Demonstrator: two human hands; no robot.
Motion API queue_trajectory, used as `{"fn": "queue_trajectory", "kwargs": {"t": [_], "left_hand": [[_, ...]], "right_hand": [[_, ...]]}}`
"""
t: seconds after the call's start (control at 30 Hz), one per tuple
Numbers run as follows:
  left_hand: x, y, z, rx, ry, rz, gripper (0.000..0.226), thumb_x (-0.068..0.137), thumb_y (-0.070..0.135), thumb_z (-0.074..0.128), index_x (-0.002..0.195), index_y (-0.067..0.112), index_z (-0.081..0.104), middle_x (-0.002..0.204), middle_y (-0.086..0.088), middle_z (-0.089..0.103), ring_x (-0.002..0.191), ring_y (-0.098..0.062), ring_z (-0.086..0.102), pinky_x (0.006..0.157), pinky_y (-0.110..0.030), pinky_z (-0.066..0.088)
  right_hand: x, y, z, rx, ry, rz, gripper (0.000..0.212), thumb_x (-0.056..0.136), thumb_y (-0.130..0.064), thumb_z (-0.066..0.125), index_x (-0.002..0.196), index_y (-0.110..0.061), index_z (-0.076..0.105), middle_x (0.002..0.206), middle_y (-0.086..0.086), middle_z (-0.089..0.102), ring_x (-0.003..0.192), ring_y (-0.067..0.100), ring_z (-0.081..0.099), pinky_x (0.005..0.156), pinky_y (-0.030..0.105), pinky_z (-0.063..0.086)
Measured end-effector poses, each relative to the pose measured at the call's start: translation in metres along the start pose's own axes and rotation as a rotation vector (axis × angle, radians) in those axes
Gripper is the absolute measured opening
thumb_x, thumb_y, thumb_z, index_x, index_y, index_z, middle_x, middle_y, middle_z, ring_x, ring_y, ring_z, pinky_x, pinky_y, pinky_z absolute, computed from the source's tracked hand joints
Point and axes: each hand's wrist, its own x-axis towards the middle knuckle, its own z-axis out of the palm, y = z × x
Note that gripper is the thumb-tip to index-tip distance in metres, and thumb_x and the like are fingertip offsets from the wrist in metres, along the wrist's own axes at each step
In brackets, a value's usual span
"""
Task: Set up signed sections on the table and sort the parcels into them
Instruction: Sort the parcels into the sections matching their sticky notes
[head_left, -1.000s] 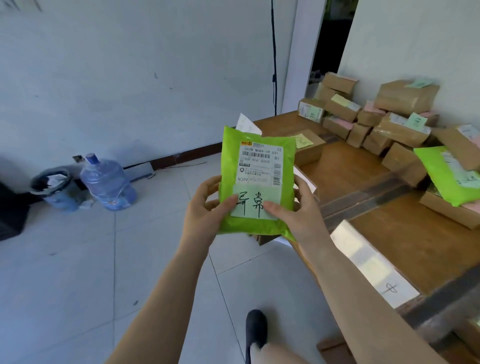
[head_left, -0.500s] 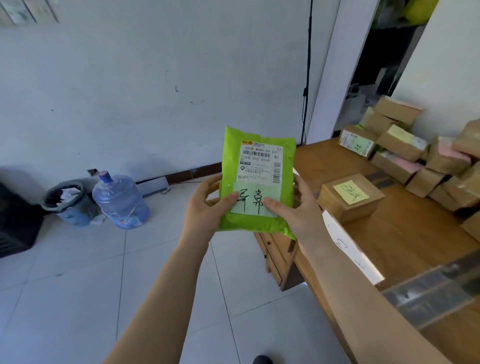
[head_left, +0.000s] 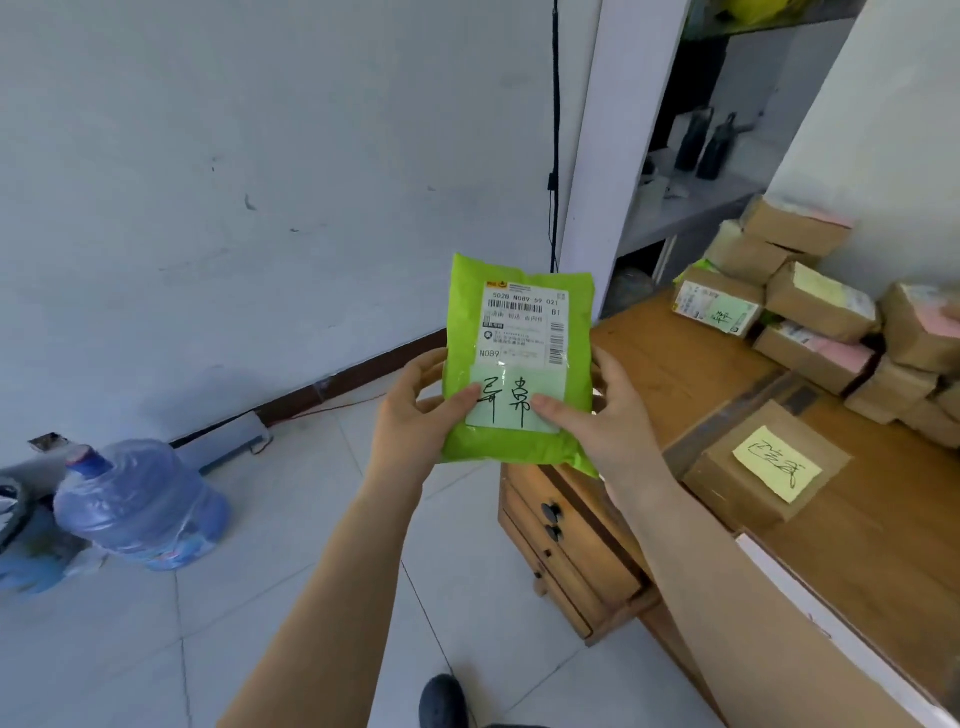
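Both hands hold a green parcel (head_left: 519, 358) upright in front of the chest, over the floor just left of the table (head_left: 883, 530). The left hand (head_left: 415, 421) grips its lower left edge, thumb on the front and fingers curled behind. The right hand (head_left: 597, 415) grips the lower right edge the same way, its thumb lying on a pale green note (head_left: 511, 397) with handwritten characters. Above the note sits a white shipping label (head_left: 524, 325) with barcodes.

On the table, near its left end, a brown box (head_left: 727, 478) lies alone, with a yellow note (head_left: 776, 462) on top. Farther back, by the wall, a pile of boxes (head_left: 831, 317) is stacked, several with pink, yellow or green notes. A white sign (head_left: 831, 629) stands along the table's near edge, partly hidden by the right forearm.

On the floor at left stand a water jug (head_left: 140, 509) and, beside it, a bin (head_left: 21, 530), cut off by the frame. A dark shoe (head_left: 441, 699) shows at the bottom.
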Motion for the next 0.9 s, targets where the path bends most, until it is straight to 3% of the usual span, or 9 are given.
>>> {"fn": "queue_trajectory", "kwargs": {"t": [0.07, 0.13, 0.23, 0.33, 0.57, 0.73, 0.9], "left_hand": [[0.033, 0.001, -0.005, 0.006, -0.062, -0.011, 0.040, 0.082, 0.010, 0.069, 0.118, 0.021, 0.056, 0.113, 0.007, 0.062, 0.067, 0.005, 0.065, 0.053, -0.014, 0.049], [0.063, 0.002, -0.006, 0.010, -0.125, -0.019, 0.040, 0.082, 0.010, 0.069, 0.119, 0.021, 0.056, 0.110, 0.010, 0.062, 0.067, 0.006, 0.065, 0.053, -0.013, 0.049], [0.105, 0.001, -0.001, 0.019, -0.203, -0.046, 0.037, 0.082, 0.010, 0.069, 0.113, 0.026, 0.057, 0.108, 0.013, 0.062, 0.067, 0.005, 0.065, 0.055, -0.014, 0.051], [0.142, -0.001, 0.011, 0.027, -0.258, -0.071, 0.036, 0.082, 0.009, 0.069, 0.113, 0.024, 0.057, 0.105, 0.014, 0.061, 0.066, 0.005, 0.065, 0.055, -0.015, 0.052], [0.228, -0.002, 0.064, 0.102, -0.395, -0.056, 0.036, 0.084, 0.008, 0.067, 0.114, 0.022, 0.054, 0.101, 0.016, 0.059, 0.063, 0.008, 0.064, 0.051, -0.011, 0.049], [0.277, -0.008, 0.109, 0.153, -0.503, -0.089, 0.038, 0.083, 0.012, 0.068, 0.115, 0.026, 0.054, 0.103, 0.018, 0.060, 0.070, 0.003, 0.066, 0.053, -0.014, 0.050], [0.316, -0.031, 0.145, 0.206, -0.617, -0.146, 0.039, 0.082, 0.012, 0.069, 0.117, 0.023, 0.056, 0.112, 0.007, 0.062, 0.083, -0.008, 0.066, 0.060, -0.023, 0.054]], "right_hand": [[0.022, 0.002, 0.012, -0.014, 0.057, -0.005, 0.056, 0.071, -0.004, 0.078, 0.104, -0.040, 0.050, 0.101, -0.017, 0.061, 0.083, -0.009, 0.063, 0.065, 0.018, 0.056], [0.042, 0.004, 0.019, -0.024, 0.122, -0.001, 0.060, 0.071, -0.007, 0.079, 0.112, -0.037, 0.048, 0.105, -0.016, 0.060, 0.090, -0.005, 0.061, 0.067, 0.020, 0.056], [0.071, 0.010, 0.024, -0.049, 0.216, 0.029, 0.062, 0.072, -0.012, 0.080, 0.116, -0.038, 0.046, 0.107, -0.018, 0.059, 0.105, 0.009, 0.058, 0.082, 0.033, 0.057], [0.100, 0.016, 0.021, -0.064, 0.288, 0.062, 0.062, 0.072, -0.016, 0.080, 0.122, -0.035, 0.047, 0.109, -0.015, 0.060, 0.109, 0.014, 0.058, 0.087, 0.042, 0.054], [0.175, 0.029, -0.005, -0.017, 0.427, 0.103, 0.059, 0.078, -0.015, 0.075, 0.126, -0.031, 0.047, 0.105, -0.014, 0.060, 0.099, 0.012, 0.060, 0.078, 0.032, 0.057], [0.218, 0.038, -0.037, 0.003, 0.538, 0.143, 0.062, 0.078, -0.015, 0.074, 0.134, -0.024, 0.047, 0.112, -0.007, 0.061, 0.102, 0.017, 0.061, 0.079, 0.037, 0.057], [0.246, 0.058, -0.062, -0.047, 0.623, 0.211, 0.064, 0.077, -0.018, 0.076, 0.134, -0.022, 0.048, 0.117, -0.001, 0.061, 0.103, 0.020, 0.061, 0.084, 0.045, 0.056]]}}
